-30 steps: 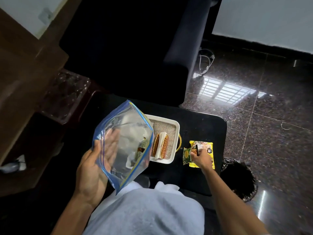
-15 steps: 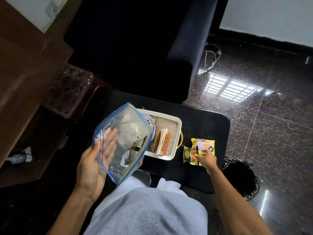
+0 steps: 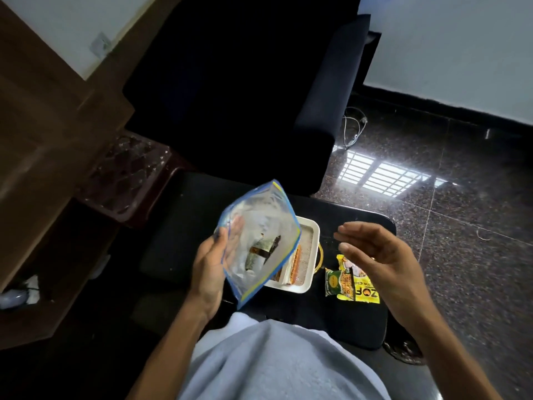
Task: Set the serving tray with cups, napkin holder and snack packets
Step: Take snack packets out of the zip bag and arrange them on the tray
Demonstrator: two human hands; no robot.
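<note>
The left hand (image 3: 212, 267) keeps its grip on the clear zip bag (image 3: 256, 241) at centre frame, fingers behind the film; at least one small packet remains inside. Behind the bag, the white serving tray (image 3: 313, 255) rests on the dark surface (image 3: 360, 321), holding an orange napkin holder (image 3: 297, 262). The right hand (image 3: 380, 255) has released the snack packets (image 3: 350, 281) and lifted, now open and empty. The yellow and green packets lie flat on the surface, right of the tray, so they are not yet loaded.
</note>
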